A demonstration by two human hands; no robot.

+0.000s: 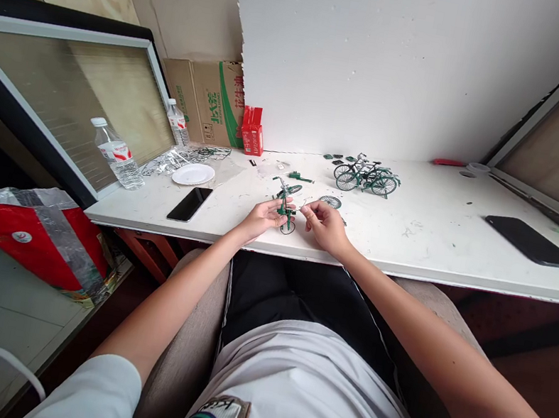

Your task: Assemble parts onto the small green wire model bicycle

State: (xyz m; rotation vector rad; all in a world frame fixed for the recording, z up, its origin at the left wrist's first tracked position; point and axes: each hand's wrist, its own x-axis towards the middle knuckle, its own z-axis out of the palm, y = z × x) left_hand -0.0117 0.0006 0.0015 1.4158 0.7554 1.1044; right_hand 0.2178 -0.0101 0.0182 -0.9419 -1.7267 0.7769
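My left hand [261, 217] grips a small green model bicycle frame [286, 204] that stands partly built near the front edge of the white table [427, 228]. My right hand [325, 223] is close beside it on the right, fingers pinched toward the frame; whether it holds a tiny part I cannot tell. A loose spoked wheel [330, 201] lies just behind my right hand. A finished green model bicycle [366, 175] stands farther back, with small green parts [300, 177] scattered between.
A black phone [189, 203] and a white plate [193, 174] lie to the left, by clear plastic bags and two water bottles [117, 153]. A red box [253, 131] and cardboard cartons stand at the back. Another dark phone [533, 241] lies at the right.
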